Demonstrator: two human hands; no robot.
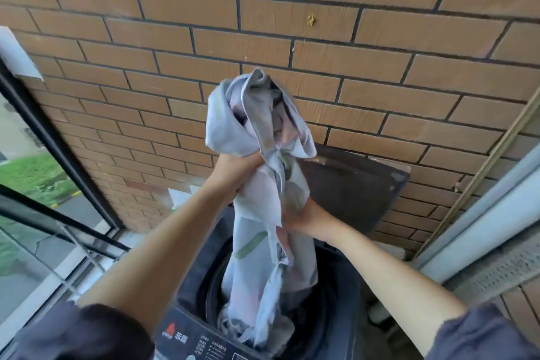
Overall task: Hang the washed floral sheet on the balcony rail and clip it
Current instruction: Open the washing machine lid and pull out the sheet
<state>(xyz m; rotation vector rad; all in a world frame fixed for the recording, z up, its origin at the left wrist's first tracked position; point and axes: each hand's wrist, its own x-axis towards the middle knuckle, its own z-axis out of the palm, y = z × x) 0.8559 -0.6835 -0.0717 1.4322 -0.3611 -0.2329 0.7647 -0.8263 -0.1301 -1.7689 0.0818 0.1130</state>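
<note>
Presently the floral sheet (254,126) hangs as a bunched, twisted column above the open washing machine (193,295). Its lower end lies in the drum and its top flops over above both hands. The left hand (233,175) is clamped round the sheet at the higher point, fingers curled into the cloth. The right hand (306,218) grips it just below, on the right side. The raised lid (350,184) stands behind, against the brick wall (263,23). The balcony rail (58,218) runs at left, well apart from the sheet.
</note>
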